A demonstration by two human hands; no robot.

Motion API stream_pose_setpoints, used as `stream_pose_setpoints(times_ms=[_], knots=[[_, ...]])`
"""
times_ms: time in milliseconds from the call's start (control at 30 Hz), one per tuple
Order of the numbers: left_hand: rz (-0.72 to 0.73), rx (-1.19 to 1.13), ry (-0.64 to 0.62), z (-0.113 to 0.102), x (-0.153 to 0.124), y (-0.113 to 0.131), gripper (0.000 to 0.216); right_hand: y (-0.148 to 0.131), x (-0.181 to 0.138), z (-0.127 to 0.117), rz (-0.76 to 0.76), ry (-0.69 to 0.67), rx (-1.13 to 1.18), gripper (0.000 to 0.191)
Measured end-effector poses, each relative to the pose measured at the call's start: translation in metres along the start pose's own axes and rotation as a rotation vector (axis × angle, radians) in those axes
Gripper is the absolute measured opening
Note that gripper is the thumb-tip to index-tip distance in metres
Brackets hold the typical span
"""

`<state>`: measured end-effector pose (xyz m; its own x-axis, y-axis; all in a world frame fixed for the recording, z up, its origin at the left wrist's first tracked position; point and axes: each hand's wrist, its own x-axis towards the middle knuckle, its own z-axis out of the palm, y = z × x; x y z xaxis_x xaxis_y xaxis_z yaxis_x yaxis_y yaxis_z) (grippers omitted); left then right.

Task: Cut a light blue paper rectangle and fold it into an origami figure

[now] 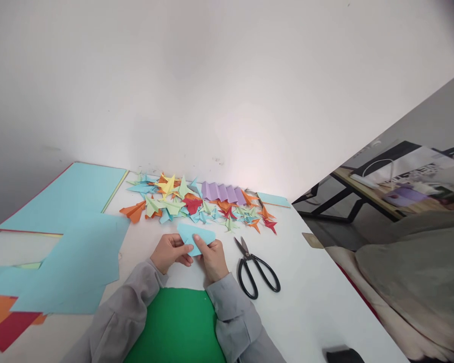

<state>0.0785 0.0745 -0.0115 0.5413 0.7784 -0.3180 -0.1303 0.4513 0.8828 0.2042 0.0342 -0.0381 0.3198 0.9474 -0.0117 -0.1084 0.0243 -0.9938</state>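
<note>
A folded light blue paper piece [195,234] lies on the white table [310,302] just ahead of me. My left hand [169,252] pinches its near left edge with curled fingers. My right hand [213,258] presses and grips its near right side, thumb on top. Both sleeves are grey. Black scissors [256,269] lie shut on the table just right of my right hand.
A heap of several folded paper shapes [196,203] in many colours, with a purple pleated strip [223,192], lies beyond. Light blue sheets [75,262] cover the left; red and orange sheets [7,322] lie near left. A green sheet [177,327] sits under my forearms. Table edge runs right.
</note>
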Motion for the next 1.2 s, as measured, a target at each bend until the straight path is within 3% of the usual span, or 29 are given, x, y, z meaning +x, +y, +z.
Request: stream_pose_setpoints(times_ms=[300,833,1200], knots=[[0.113,0.019,0.125,-0.0021,0.0042,-0.0034,0.041,-0.0085,-0.0033,0.003,-0.039,-0.163,-0.208,0.055],[0.217,0.225,0.223,-0.0002,0.0029,-0.0057,0.04,-0.0097,-0.0029,0.0037,-0.003,-0.188,-0.165,0.052],[0.196,0.193,0.091,0.0023,0.0006,-0.0056,0.042,-0.0037,-0.0006,0.0006,-0.004,-0.098,-0.049,0.053]])
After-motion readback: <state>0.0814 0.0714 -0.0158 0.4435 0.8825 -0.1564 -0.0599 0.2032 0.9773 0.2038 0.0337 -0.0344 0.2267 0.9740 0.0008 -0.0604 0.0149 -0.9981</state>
